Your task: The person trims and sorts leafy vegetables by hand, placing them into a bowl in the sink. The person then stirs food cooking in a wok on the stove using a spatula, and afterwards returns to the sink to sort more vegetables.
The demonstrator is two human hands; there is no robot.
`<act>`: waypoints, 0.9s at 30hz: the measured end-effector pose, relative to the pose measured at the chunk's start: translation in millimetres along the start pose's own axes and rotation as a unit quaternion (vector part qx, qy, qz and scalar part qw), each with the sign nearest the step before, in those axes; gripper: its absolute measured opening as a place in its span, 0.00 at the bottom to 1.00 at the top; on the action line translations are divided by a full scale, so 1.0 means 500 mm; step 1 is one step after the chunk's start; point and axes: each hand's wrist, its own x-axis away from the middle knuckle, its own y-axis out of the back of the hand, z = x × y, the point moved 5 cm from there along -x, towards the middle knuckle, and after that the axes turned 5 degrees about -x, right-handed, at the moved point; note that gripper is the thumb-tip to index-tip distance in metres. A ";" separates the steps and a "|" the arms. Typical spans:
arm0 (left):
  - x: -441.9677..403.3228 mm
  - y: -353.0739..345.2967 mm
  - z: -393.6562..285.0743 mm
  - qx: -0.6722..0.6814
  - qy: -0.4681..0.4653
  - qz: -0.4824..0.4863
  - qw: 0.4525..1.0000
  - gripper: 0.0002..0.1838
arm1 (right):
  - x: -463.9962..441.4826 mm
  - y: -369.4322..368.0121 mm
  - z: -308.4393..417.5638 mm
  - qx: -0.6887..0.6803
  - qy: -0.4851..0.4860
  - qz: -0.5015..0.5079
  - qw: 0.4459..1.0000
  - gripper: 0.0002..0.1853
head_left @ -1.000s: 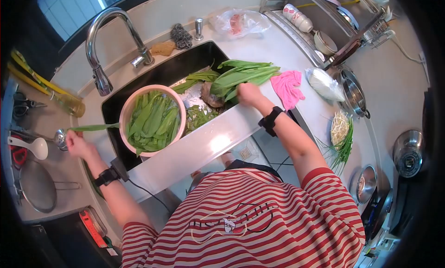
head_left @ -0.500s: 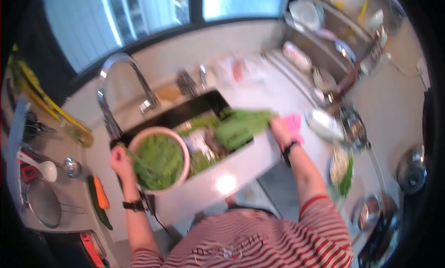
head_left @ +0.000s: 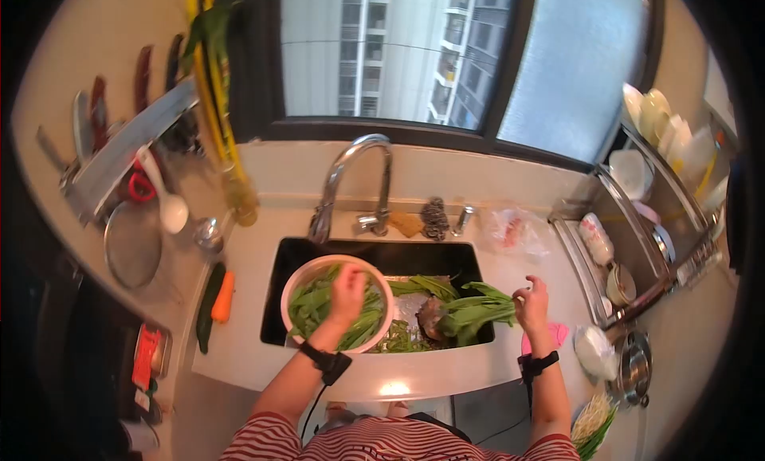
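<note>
My left hand [head_left: 348, 295] is over the pink-rimmed bowl [head_left: 388, 292], which stands in the left part of the dark sink [head_left: 275, 302]. Its fingertips point down among the green leaves [head_left: 312, 303]; whether they grip one is hidden. Near the sink's right end, my right hand [head_left: 532, 303] has thumb and finger at the stem ends of a bunch of leafy greens [head_left: 476, 311], its other fingers raised. That bunch lies across the sink's right edge, beside a brown lump [head_left: 429, 317]. Loose leaf scraps [head_left: 400, 336] are on the sink's bottom.
The faucet [head_left: 351, 162] rises behind the sink. A cucumber [head_left: 209, 306] and a carrot [head_left: 224, 298] lie at the left. Right of the sink are a pink cloth [head_left: 555, 333], a white bag [head_left: 594, 353], steel bowls [head_left: 635, 365] and a dish rack [head_left: 586, 270].
The view has tilted up toward the window. My left hand, which held a long leaf left of the bowl, has moved over the bowl. My right hand remains by the bunch's stems.
</note>
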 end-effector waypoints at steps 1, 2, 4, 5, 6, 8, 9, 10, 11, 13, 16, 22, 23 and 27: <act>0.016 -0.017 -0.035 -0.011 -0.013 0.013 1.000 0.05 | -0.016 -0.012 0.056 -0.007 0.038 0.001 0.999 0.06; 0.027 -0.042 -0.032 -0.002 -0.068 0.034 0.997 0.06 | -0.025 -0.039 0.104 -0.029 0.039 0.036 0.998 0.05; 0.060 -0.069 -0.038 -0.054 -0.135 0.085 0.986 0.09 | -0.035 -0.080 0.224 -0.068 0.038 0.141 0.987 0.03; 0.077 -0.076 -0.050 -0.112 -0.148 0.118 0.976 0.10 | -0.035 -0.098 0.287 -0.092 0.059 0.166 0.980 0.03; 0.088 -0.082 -0.038 -0.122 -0.151 0.120 0.974 0.11 | -0.032 -0.112 0.345 -0.131 0.066 0.174 0.974 0.04; 0.105 -0.068 -0.004 -0.136 -0.146 0.109 0.974 0.11 | -0.025 -0.142 0.431 -0.206 0.023 0.215 0.954 0.09; 0.109 -0.053 0.003 -0.142 -0.138 0.115 0.974 0.10 | -0.024 -0.147 0.469 -0.209 0.035 0.223 0.952 0.09; 0.113 -0.037 0.010 -0.147 -0.131 0.122 0.973 0.10 | -0.023 -0.149 0.498 -0.239 0.018 0.229 0.943 0.10; 0.116 -0.014 0.019 -0.149 -0.127 0.115 0.974 0.10 | -0.021 -0.154 0.520 -0.268 -0.002 0.235 0.934 0.11; 0.118 0.033 0.018 -0.141 -0.132 0.101 0.976 0.09 | -0.015 -0.182 0.538 -0.275 0.005 0.247 0.929 0.10; 0.117 0.085 0.011 -0.133 -0.121 0.086 0.980 0.08 | -0.006 -0.210 0.560 -0.444 -0.055 0.308 0.840 0.06; 0.125 0.148 -0.011 -0.139 -0.123 0.054 0.981 0.08 | -0.013 -0.182 0.631 -0.342 -0.022 0.242 0.907 0.06; 0.126 0.157 -0.017 -0.120 -0.146 0.049 0.981 0.08 | -0.012 -0.183 0.642 -0.341 -0.015 0.242 0.908 0.06; 0.119 0.190 -0.002 -0.074 -0.169 0.059 0.981 0.06 | -0.004 -0.197 0.671 -0.444 -0.065 0.267 0.853 0.04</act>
